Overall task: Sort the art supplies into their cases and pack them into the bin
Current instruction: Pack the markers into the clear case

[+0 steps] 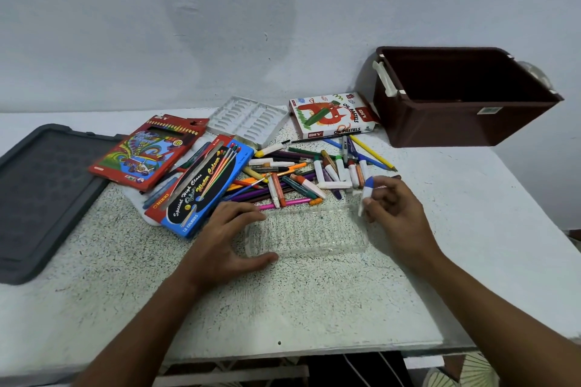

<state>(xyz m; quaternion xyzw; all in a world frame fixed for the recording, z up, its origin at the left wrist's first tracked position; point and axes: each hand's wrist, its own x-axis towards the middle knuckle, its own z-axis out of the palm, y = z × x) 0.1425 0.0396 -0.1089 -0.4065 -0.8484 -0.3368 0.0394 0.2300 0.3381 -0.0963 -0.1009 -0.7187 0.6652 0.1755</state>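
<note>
Right hand (391,204) pinches a blue-tipped oil pastel (367,190) above the right end of the clear plastic tray (306,231). Left hand (228,236) lies relaxed, fingers straight, thumb and fingers touching the tray's left edge. Loose pencils and pastels (298,173) are heaped just behind the tray; brown bin (452,97) stands at back right, well apart.

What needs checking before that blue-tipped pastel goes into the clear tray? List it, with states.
1. Pastel pinched in right hand: ok.
2. Clear tray lies flat on the table, slots up: ok.
3. Left hand rests at the tray's left end to steady it: ok.
4. Slots free of other pastels: ok.
5. Pastel matches the slot width: cannot tell.
6. Brown bin open, ready for packing: ok.
</note>
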